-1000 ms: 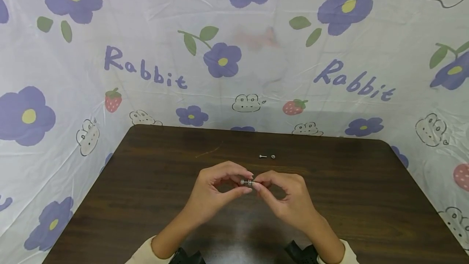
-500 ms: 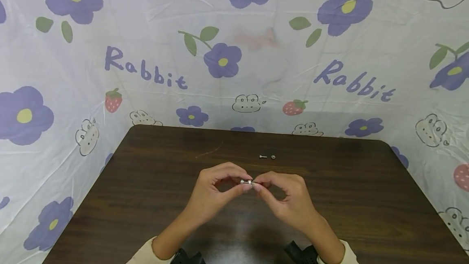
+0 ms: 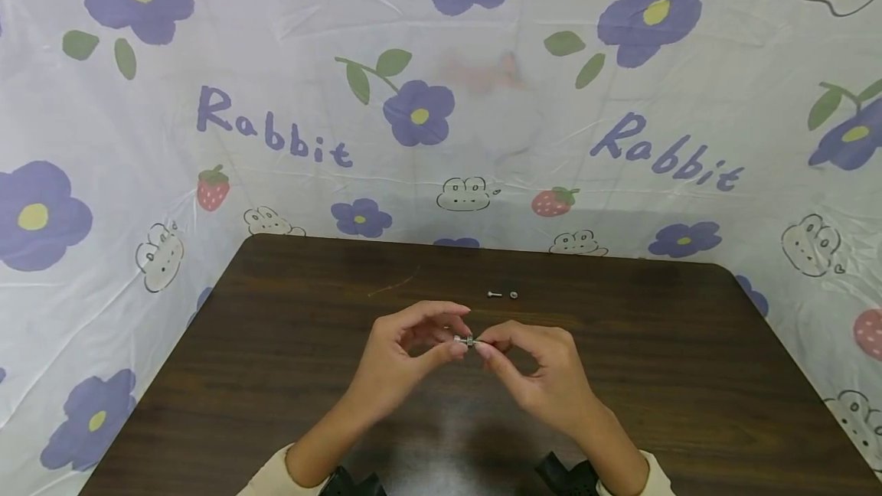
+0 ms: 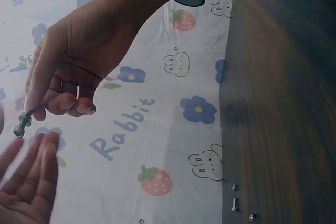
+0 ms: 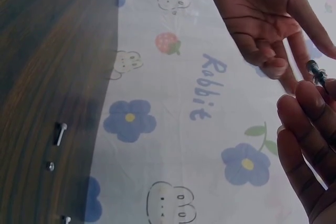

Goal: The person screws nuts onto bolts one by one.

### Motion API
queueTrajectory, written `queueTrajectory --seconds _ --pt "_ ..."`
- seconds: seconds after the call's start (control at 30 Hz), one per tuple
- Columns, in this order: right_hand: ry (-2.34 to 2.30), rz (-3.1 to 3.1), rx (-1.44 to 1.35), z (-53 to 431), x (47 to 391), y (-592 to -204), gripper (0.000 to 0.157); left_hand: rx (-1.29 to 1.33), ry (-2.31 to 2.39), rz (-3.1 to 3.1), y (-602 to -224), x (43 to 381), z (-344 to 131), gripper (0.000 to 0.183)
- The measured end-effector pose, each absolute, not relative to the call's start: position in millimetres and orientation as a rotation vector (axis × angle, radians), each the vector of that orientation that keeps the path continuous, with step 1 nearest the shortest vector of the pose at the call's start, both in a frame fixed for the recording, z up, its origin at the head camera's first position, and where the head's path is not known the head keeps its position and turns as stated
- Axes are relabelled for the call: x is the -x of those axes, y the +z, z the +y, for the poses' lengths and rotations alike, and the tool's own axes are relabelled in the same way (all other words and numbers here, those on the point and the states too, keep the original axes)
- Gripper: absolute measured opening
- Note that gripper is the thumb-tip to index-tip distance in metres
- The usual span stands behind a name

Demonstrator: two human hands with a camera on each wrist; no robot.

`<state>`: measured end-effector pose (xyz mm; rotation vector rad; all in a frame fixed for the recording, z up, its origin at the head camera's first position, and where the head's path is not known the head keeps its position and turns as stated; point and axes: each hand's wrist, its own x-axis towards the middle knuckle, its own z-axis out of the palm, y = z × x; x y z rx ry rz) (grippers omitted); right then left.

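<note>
Between both hands in the head view is a small metal bolt (image 3: 459, 339) with a nut (image 3: 470, 341) on its shank. My right hand (image 3: 540, 362) pinches the shank end between thumb and index finger. The left hand (image 3: 406, 339) is spread around the head end, index finger raised off it and thumb close below; whether the thumb touches is unclear. In the right wrist view the bolt head (image 5: 312, 66) points toward the left hand (image 5: 268, 19), whose fingers stand apart from it. The left wrist view shows the bolt (image 4: 20, 128) beneath the right hand's fingertips (image 4: 32, 100).
Beyond the hands, another bolt (image 3: 494, 295) and a loose nut (image 3: 513, 295) lie on the dark wooden table (image 3: 289, 312). A thin thread-like line (image 3: 394, 284) shows on the tabletop. A patterned cloth (image 3: 482, 121) hangs behind the table.
The left index finger has lifted away from the bolt, and the left fingers have spread wider. The right hand keeps its pinch in about the same place.
</note>
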<state>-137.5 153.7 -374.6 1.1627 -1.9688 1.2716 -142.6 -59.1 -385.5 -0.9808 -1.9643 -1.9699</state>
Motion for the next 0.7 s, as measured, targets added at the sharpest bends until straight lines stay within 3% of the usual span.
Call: queueTrajectory --seconds 0.13,0.37,0.7 --pt "1.284 -1.974 -1.171 154.4 138.1 -374.7 0.002 1.051 -1.891 -1.899 -385.2 143.1 -59.1 0.04" --pt "1.281 -1.976 -1.174 154.0 137.9 -373.3 0.002 1.151 -1.794 -1.816 -386.8 145.6 -56.0 0.026" --pt "1.297 -1.976 -1.185 154.0 136.8 -375.7 0.01 1.104 -1.795 -1.863 -389.9 144.4 -56.5 0.023"
